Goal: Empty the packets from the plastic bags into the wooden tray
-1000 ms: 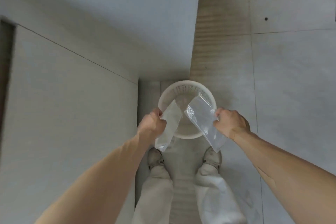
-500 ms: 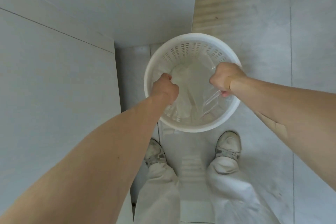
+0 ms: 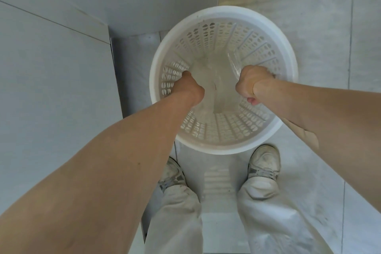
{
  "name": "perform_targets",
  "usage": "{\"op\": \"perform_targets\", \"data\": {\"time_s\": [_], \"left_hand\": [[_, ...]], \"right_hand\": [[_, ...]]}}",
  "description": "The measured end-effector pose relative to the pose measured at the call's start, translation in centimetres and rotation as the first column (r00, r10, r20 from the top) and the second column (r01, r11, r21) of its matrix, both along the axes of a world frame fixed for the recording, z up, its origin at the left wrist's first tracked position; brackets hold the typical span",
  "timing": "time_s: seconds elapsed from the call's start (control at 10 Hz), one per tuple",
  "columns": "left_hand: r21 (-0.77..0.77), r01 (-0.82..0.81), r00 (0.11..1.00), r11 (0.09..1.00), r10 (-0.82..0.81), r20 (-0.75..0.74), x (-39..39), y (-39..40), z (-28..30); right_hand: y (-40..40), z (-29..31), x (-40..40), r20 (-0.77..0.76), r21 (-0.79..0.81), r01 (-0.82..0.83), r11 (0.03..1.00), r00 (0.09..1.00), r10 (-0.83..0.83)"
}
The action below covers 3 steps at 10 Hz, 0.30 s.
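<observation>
Both my hands reach down inside a round white perforated basket on the floor. My left hand is closed on a clear plastic bag that hangs into the basket's bottom. My right hand is fisted on a second clear plastic bag, whose edge sticks up beside the knuckles. Both bags look empty and flat. No packets and no wooden tray are in view.
The basket stands in a corner, with a grey wall or cabinet face to the left and behind. My two shoes stand right in front of it on the pale tiled floor.
My hands carried the two bags from above the basket down into it. The view moved closer, so the basket looks larger.
</observation>
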State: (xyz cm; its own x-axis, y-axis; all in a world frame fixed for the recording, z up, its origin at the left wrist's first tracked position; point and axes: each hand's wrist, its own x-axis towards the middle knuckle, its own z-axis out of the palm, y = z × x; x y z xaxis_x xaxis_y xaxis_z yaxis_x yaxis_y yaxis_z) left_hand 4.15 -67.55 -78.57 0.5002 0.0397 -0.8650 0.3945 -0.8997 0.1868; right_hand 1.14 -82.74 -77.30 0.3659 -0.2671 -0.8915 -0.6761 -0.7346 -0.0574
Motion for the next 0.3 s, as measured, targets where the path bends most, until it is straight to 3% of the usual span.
{"op": "perform_targets", "data": {"time_s": [0.3], "left_hand": [[0.068, 0.227, 0.973, 0.972, -0.229, 0.032, 0.5, -0.9, 6.5]], "right_hand": [[-0.3, 7.1, 0.5, 0.052, -0.035, -0.192, 0.981, 0.98, 0.193]]}}
